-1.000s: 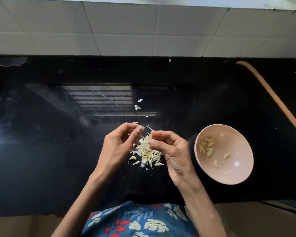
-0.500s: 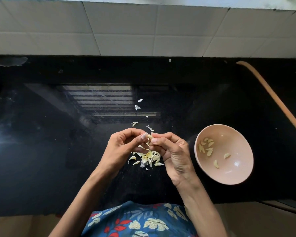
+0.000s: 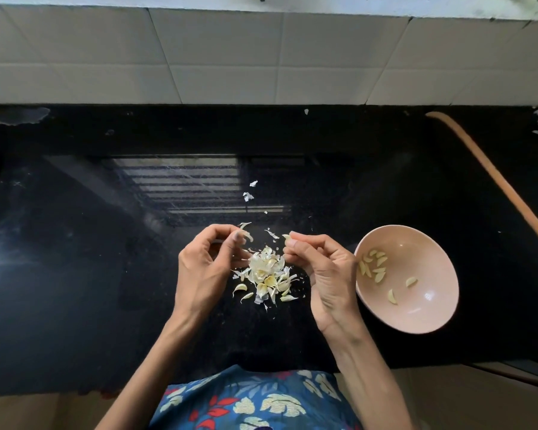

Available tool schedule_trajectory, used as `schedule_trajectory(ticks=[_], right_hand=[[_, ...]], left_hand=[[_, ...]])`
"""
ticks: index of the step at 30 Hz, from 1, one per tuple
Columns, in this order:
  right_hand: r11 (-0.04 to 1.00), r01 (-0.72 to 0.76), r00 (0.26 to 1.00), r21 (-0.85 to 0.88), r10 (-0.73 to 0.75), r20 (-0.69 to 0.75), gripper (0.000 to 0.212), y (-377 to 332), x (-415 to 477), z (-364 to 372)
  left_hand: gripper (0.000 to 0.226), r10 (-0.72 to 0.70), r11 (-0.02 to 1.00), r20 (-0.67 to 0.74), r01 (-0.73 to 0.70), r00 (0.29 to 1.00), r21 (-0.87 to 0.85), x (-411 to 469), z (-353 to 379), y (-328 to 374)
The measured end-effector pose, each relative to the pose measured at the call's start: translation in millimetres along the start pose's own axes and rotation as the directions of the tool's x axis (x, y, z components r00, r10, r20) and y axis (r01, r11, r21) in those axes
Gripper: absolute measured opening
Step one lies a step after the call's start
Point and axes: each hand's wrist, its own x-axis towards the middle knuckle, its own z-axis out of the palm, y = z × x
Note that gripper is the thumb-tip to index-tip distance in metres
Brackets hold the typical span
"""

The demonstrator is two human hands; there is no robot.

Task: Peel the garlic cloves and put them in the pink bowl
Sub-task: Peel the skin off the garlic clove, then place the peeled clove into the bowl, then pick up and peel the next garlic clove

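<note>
Your hands have come apart since half a second ago. The fingertips met over the pile then; now your left hand [image 3: 208, 268] sits at 9 o'clock of the pile [image 3: 267, 271] and your right hand [image 3: 326, 271] at 3 o'clock, with the heap showing between them on the tabletop [image 3: 75, 274]. Your right grip is clamped, thumb against forefinger, on a clove [image 3: 288, 239] that pokes out at 12 o'clock of that hand. Your left grip is closed too, apparently on a curl of skin [image 3: 247, 235], though the piece is too small to be sure it is held rather than just stuck there. The bowl [image 3: 423, 311] stands at 3 o'clock of the pile, just beside your right hand, with peeled cloves [image 3: 375, 265] bunched near its 9 o'clock wall and a few loose ones nearer the middle. Watch the clove: you hold it only by one end, and a bare clove is likely slick, so a hard squeeze could shoot it into the pile, where it would be hard to pick out among the pale scraps. I can't see its far side, so check that no skin clings there before you drop it in. The heel of your right hand is close to the rim, so a quick swing toward 3 o'clock could knock the bowl.
</note>
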Motion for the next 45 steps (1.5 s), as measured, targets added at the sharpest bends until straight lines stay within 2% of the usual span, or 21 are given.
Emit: schedule_trajectory(ticks=[4,7,11,13,16,19,22,24,26,28,31,33,36,38,40,42,45], right_hand=[[0.984,-0.146,0.985,0.102,0.136,0.103,0.015,-1,-4,1],[0.966,-0.216,0.965,0.142,0.188,0.184,0.022,-3,-5,1],[0.957,-0.250,0.948,0.148,0.212,0.236,0.023,-4,-5,1],[0.957,-0.254,0.944,0.136,0.216,0.249,0.022,-4,-6,1],[0.958,-0.260,0.938,0.117,0.222,0.267,0.022,-2,-7,0],[0.964,-0.251,0.941,0.088,0.222,0.255,0.022,0,-8,-2],[0.986,-0.164,0.971,-0.008,0.163,0.177,0.023,6,-8,-9],[0.995,-0.071,0.994,-0.070,0.076,0.078,0.021,7,-7,-17],[0.998,0.021,0.998,-0.062,-0.024,-0.052,0.016,5,-3,-28],[0.994,0.109,0.969,-0.025,-0.112,-0.220,0.014,0,3,-44],[0.982,0.184,0.880,-0.037,-0.181,-0.440,0.017,-8,11,-72],[0.982,0.177,0.839,-0.065,-0.185,-0.512,0.019,-12,14,-86],[0.987,0.105,0.832,-0.121,-0.154,-0.533,0.024,-10,18,-95],[0.970,0.105,0.829,-0.219,-0.207,-0.520,0.026,-5,18,-94],[0.921,0.161,0.850,-0.356,-0.313,-0.425,0.022,3,15,-85],[0.871,0.222,0.901,-0.439,-0.355,-0.249,0.019,14,10,-68],[0.800,0.252,0.957,-0.545,-0.291,0.015,0.020,36,1,-40]], left_hand=[[0.009,-0.025,0.998,0.019,0.024,0.999,0.064,-2,2,0],[0.007,0.019,0.985,-0.063,-0.008,0.998,0.171,-1,-1,1],[0.033,0.098,0.952,-0.171,-0.043,0.980,0.302,4,-8,-1],[0.032,0.069,0.966,-0.142,-0.030,0.988,0.256,6,-9,-1],[0.005,0.120,0.958,-0.073,-0.096,0.990,0.272,4,-7,-5],[0.013,0.180,0.935,-0.043,-0.157,0.983,0.317,4,-8,-11],[0.023,0.200,0.913,0.021,-0.194,0.980,0.360,6,-12,-13],[0.015,0.166,0.933,0.025,-0.165,0.986,0.319,5,-16,-12],[0.007,0.093,0.960,-0.012,-0.087,0.996,0.268,2,-19,-10],[0.007,0.029,0.971,-0.041,-0.018,0.999,0.237,0,-23,-9],[0.018,0.008,0.961,-0.067,0.011,0.998,0.275,1,-26,-12],[0.026,-0.014,0.956,-0.050,0.028,0.999,0.291,3,-28,-17],[0.026,-0.050,0.940,0.043,0.032,0.998,0.340,7,-29,-31],[0.017,-0.050,0.902,0.090,0.006,0.995,0.432,9,-31,-43],[0.013,-0.062,0.858,0.145,-0.022,0.987,0.513,10,-35,-52],[0.017,-0.043,0.812,0.233,-0.102,0.972,0.575,10,-36,-57],[0.009,-0.017,0.757,0.340,-0.210,0.940,0.619,4,-30,-56]])
